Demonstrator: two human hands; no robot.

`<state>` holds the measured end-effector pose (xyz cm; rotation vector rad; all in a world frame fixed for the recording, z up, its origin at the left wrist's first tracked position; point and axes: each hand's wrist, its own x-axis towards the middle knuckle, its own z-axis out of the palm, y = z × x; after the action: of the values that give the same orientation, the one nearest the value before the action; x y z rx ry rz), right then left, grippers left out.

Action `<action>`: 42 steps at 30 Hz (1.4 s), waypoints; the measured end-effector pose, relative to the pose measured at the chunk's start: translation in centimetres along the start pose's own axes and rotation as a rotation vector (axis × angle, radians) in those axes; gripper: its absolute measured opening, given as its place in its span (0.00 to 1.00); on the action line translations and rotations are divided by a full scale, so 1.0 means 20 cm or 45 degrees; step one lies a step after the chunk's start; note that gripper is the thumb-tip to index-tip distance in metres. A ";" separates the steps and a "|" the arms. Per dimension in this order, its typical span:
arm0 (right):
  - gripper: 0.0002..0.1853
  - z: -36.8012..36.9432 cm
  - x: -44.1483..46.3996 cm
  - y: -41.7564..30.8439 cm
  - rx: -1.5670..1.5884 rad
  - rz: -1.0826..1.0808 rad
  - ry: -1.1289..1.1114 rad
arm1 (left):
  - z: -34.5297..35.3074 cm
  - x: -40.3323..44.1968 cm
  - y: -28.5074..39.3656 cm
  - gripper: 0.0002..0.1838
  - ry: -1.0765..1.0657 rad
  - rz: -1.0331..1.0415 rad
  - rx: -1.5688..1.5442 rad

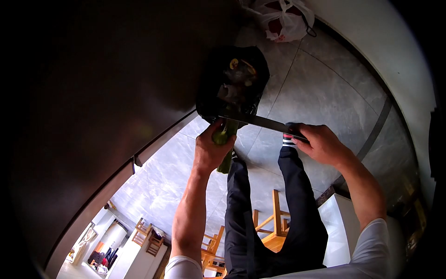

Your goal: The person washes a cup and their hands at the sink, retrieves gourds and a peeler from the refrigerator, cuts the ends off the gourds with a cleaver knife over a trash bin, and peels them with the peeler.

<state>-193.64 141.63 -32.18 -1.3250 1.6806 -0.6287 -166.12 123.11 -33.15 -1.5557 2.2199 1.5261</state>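
Note:
Long green vegetables (225, 163) are held in my left hand (213, 145), whose fingers wrap round them; a rounded green end shows between thumb and fingers. My right hand (321, 143) is closed on the handle of a long knife (267, 122). The blade reaches left across the upper part of the vegetables, touching or nearly touching them. Just beyond both, a bin lined with a black bag (261, 74) stands on the floor, with scraps and crumpled wrapping inside. The blade's tip is dark and hard to make out.
A dark panel (116, 83) rises at the left, its edge close to my left forearm. A white plastic bag (289, 21) lies on the tiled floor (320, 88) at the top. Wooden chairs (276, 232) stand behind my legs. A pale curved surface (395, 42) borders the right.

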 end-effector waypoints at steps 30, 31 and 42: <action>0.14 0.19 0.39 0.30 0.308 0.134 0.311 | 0.19 0.23 -0.25 0.32 0.189 -0.307 -0.094; 0.13 0.16 0.31 0.32 0.363 0.173 0.397 | 0.18 0.20 -0.23 0.32 0.178 -0.309 -0.101; 0.12 0.33 -0.55 1.02 0.182 0.909 1.156 | 0.40 -0.08 -0.09 0.32 -0.144 -0.298 -0.584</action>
<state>-197.65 159.03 -48.38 -0.2219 2.5639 -0.9441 -167.72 129.87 -37.73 -1.7028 1.6320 2.0806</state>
